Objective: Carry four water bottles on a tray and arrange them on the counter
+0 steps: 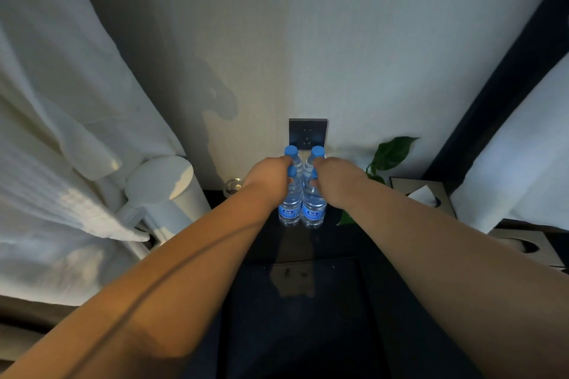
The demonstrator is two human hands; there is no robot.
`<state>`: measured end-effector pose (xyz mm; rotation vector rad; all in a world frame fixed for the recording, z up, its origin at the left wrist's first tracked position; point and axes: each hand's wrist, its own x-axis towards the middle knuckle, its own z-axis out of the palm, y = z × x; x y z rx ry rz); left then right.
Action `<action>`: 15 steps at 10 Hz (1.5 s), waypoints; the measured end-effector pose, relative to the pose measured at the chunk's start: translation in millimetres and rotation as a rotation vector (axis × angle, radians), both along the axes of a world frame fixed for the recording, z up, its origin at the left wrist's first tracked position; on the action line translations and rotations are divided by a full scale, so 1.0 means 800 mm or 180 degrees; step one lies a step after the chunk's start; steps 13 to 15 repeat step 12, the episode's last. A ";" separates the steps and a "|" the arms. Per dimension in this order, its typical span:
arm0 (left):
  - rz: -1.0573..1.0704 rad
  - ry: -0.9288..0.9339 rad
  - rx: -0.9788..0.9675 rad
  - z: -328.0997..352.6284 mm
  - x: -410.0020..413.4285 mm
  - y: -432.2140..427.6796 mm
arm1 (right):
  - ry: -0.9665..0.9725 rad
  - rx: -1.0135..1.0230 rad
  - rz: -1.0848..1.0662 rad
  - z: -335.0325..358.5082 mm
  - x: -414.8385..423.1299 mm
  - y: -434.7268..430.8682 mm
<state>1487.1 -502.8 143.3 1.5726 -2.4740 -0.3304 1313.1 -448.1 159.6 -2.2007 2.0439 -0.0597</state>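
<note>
Several clear water bottles with blue caps and blue labels stand tightly together on the dark counter (pixel 295 243) against the wall. My left hand (pixel 271 177) grips the neck of the front left bottle (pixel 290 203). My right hand (pixel 334 178) grips the neck of the front right bottle (pixel 313 206). Behind them, the back left bottle (pixel 291 153) and back right bottle (pixel 317 153) show their caps above my fingers. A dark tray (pixel 295 317) lies on the counter in front of me, between my forearms, with nothing on it.
A white kettle (pixel 163 191) stands left of the bottles, with a white bathrobe (pixel 61 132) hanging beside it. A small glass (pixel 233 186) sits near the wall. A green plant (pixel 391 154) and a tissue box (pixel 421 194) are to the right. A dark wall socket (pixel 308 134) sits behind the bottles.
</note>
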 end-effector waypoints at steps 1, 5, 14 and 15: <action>0.0003 0.0034 -0.0002 -0.001 0.001 -0.001 | 0.0060 0.0060 -0.0022 0.003 0.001 -0.001; 0.0085 0.0088 0.0006 0.000 0.000 0.004 | -0.0025 0.0006 -0.0169 -0.008 0.005 0.003; 0.0030 0.0375 0.0062 0.008 0.086 0.077 | -0.0638 -0.0302 -0.0917 0.000 0.025 0.126; 0.0030 0.0375 0.0062 0.008 0.086 0.077 | -0.0638 -0.0302 -0.0917 0.000 0.025 0.126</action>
